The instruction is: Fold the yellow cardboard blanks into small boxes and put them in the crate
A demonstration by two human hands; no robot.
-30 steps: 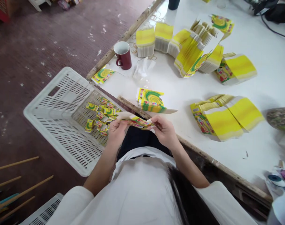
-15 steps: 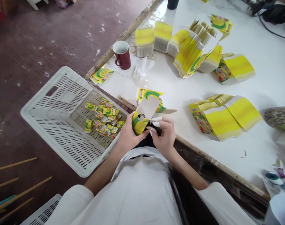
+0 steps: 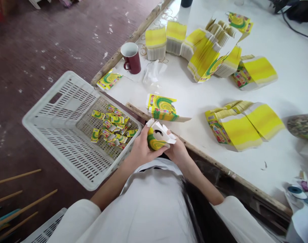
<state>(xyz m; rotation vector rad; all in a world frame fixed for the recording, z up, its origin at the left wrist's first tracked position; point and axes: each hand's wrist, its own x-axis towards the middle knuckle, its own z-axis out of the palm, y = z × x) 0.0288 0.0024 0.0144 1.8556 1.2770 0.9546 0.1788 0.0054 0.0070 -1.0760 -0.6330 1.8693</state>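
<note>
Between my two hands, in front of my waist, is a small yellow-and-green cardboard box (image 3: 156, 143) with its flaps sticking up at the open end. My left hand (image 3: 139, 145) wraps round its left side. From the right, my right hand (image 3: 178, 150) grips the box, and white wrapping shows on its fingertips. On the table edge just beyond lies a flat unfolded carton (image 3: 165, 107) of the same print. Left of my hands, a white plastic crate (image 3: 76, 135) holds several small folded boxes (image 3: 109, 126).
Stacks of flat yellow cartons (image 3: 247, 130) stand on the white table (image 3: 245, 175). A maroon mug (image 3: 132, 59) sits near the wooden edge by crumpled clear plastic (image 3: 154, 74). At the right is a bag of mixed bits (image 3: 303, 125). Wooden sticks (image 3: 24, 206) lie lower left.
The box's tall white flap has been folded down. My right hand has moved from pinching at the opening to gripping the box's right side.
</note>
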